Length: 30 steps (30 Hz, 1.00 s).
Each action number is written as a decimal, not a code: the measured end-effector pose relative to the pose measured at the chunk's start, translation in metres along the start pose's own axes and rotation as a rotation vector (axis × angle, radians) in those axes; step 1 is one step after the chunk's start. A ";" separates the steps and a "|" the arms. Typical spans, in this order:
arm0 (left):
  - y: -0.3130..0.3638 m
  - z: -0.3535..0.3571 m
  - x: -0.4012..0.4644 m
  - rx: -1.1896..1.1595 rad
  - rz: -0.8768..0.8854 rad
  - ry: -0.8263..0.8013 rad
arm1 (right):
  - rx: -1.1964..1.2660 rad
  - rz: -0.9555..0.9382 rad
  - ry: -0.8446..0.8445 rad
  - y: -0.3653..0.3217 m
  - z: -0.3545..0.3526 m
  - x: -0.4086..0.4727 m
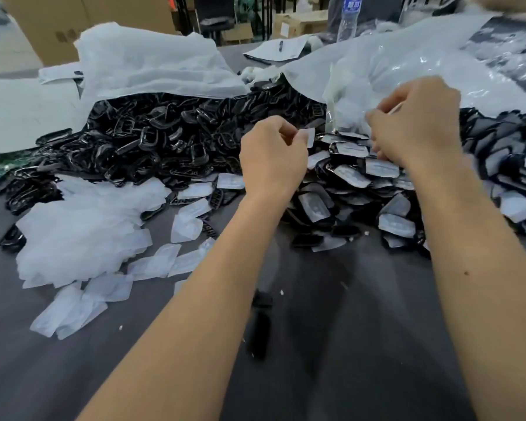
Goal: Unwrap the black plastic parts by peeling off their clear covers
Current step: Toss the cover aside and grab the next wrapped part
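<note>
My left hand (272, 159) is raised over the pile and pinches a small clear cover (310, 137) between thumb and fingertips. My right hand (416, 123) hovers beside it with fingers curled, pinching what looks like a thin pale strip of film (397, 109). A blurred black part (259, 317) shows low between my forearms, above the grey table (362, 344). Wrapped black parts (349, 174) lie heaped under my hands. Unwrapped glossy black parts (152, 138) are piled to the left.
Peeled clear covers (82, 232) are heaped and scattered at the left front. Large white bags (152, 62) and clear plastic sheeting (407, 56) cover the back. A water bottle (348, 18) and cardboard boxes (52, 22) stand behind.
</note>
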State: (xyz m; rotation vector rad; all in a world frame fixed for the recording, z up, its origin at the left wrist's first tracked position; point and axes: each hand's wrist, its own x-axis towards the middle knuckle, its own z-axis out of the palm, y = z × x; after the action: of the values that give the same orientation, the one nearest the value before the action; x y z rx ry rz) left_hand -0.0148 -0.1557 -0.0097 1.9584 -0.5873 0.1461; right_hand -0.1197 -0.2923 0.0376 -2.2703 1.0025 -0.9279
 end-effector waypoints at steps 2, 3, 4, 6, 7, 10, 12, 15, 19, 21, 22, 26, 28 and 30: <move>-0.011 -0.017 -0.005 0.045 0.015 0.010 | 0.053 -0.100 -0.033 -0.020 0.016 -0.009; -0.018 -0.028 -0.006 0.080 0.027 0.011 | 0.068 -0.149 -0.078 -0.031 0.027 -0.015; -0.026 -0.038 -0.008 0.119 0.040 0.012 | 0.067 -0.199 -0.129 -0.042 0.038 -0.023; -0.044 -0.064 -0.010 0.217 0.048 0.020 | 0.009 -0.296 -0.234 -0.062 0.062 -0.037; -0.055 -0.076 -0.012 0.268 0.040 0.021 | -0.028 -0.331 -0.289 -0.070 0.075 -0.044; -0.082 -0.107 -0.017 0.397 -0.012 -0.008 | -0.164 -0.385 -0.472 -0.086 0.106 -0.057; -0.097 -0.119 -0.019 0.430 -0.026 -0.029 | -0.259 -0.441 -0.572 -0.093 0.121 -0.063; -0.108 -0.126 -0.019 0.407 -0.015 -0.023 | -0.260 -0.477 -0.584 -0.097 0.132 -0.066; -0.112 -0.124 -0.017 0.386 0.002 0.014 | -0.230 -0.444 -0.516 -0.095 0.133 -0.061; -0.114 -0.122 -0.017 0.391 0.019 0.022 | -0.209 -0.421 -0.540 -0.092 0.130 -0.057; -0.115 -0.122 -0.018 0.411 0.024 0.026 | -0.186 -0.403 -0.568 -0.090 0.129 -0.055; -0.115 -0.120 -0.017 0.460 0.009 0.084 | -0.009 -0.285 -0.625 -0.079 0.123 -0.052; -0.116 -0.119 -0.017 0.461 0.013 0.107 | 0.134 -0.211 -0.718 -0.074 0.122 -0.056; -0.115 -0.120 -0.017 0.439 0.023 0.141 | 0.213 -0.168 -0.782 -0.071 0.121 -0.061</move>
State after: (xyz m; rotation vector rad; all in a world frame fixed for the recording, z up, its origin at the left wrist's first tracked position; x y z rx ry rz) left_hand 0.0420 -0.0054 -0.0555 2.3403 -0.5148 0.4560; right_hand -0.0288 -0.1826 -0.0183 -2.2422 0.3520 -0.1329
